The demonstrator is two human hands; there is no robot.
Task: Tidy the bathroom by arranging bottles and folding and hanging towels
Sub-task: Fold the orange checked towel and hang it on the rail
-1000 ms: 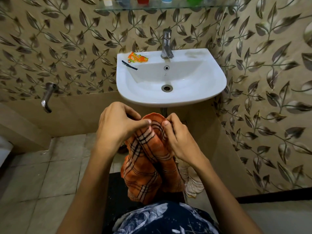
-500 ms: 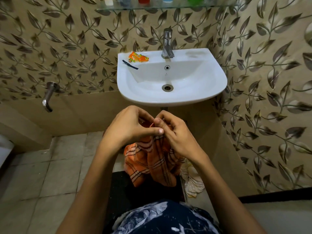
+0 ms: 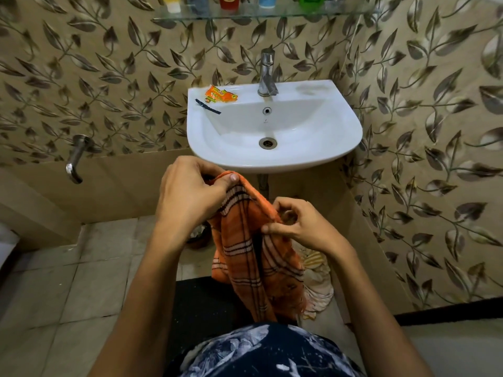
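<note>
An orange checked towel [image 3: 250, 257] hangs in front of me, below the white sink [image 3: 275, 131]. My left hand [image 3: 190, 191] pinches its top corner just under the sink's front rim. My right hand [image 3: 296, 227] grips the towel's right edge lower down, thumb and fingers closed on the cloth. The towel's lower end dangles over a black mat [image 3: 204, 303]. Several coloured bottles [image 3: 228, 2] stand on a glass shelf [image 3: 272, 14] at the top, only their bases showing.
A chrome tap [image 3: 267, 73] rises behind the basin; an orange sachet [image 3: 219, 95] and a black strip [image 3: 208, 106] lie on the sink's left rim. A wall spout [image 3: 74, 159] sticks out at left. A pale crumpled cloth [image 3: 315, 281] lies on the floor by the right wall.
My hands, pressed together at the towel's top half a second ago, have parted. The left stays high on the corner; the right has slid down the edge, and the towel hangs longer.
</note>
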